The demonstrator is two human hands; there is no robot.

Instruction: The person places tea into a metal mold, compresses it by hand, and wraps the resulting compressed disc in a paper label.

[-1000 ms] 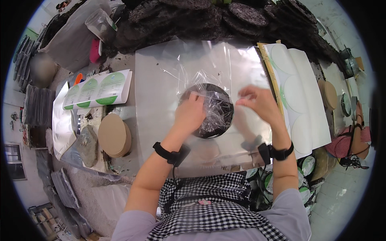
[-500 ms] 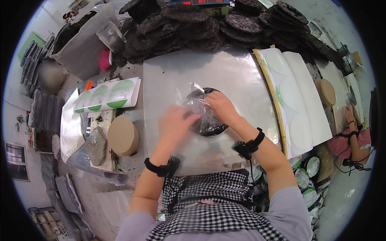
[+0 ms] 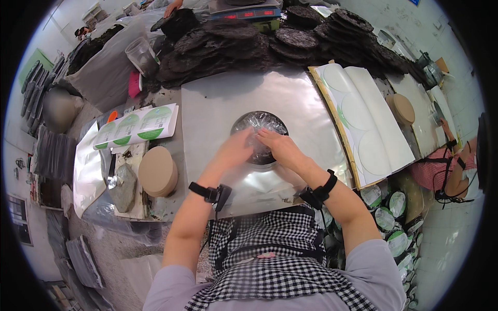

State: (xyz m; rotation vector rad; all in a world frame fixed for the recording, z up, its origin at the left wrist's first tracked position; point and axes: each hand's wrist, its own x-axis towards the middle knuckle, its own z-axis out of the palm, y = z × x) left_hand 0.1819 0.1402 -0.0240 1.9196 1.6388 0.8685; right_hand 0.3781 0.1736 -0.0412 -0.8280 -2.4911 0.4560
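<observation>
A dark round cake (image 3: 277, 123) lies under crinkled clear plastic film (image 3: 267, 122) on a shiny metal sheet (image 3: 207, 109). My left hand (image 3: 236, 149), slightly blurred, reaches over the cake's left side with its fingers extended on the film. From the right, my right hand (image 3: 281, 148) lays its stretched fingers across the film near the middle of the cake. The fingertips of both hands almost meet there. Under the hands, part of the film and the cake's near side are hidden.
Piles of dark round cakes (image 3: 218, 41) line the far edge, before a digital scale (image 3: 249, 14). Printed label sheets lie left (image 3: 137, 127) and right (image 3: 358, 119). A stack of tan discs (image 3: 157, 171) stands beside a grey stone (image 3: 122, 184). Another person's arm (image 3: 447, 132) shows far right.
My hands have come closer together, and the film that stood up loosely between them now lies flatter over the cake. The head view has shifted slightly; a hand now shows at the far edge.
</observation>
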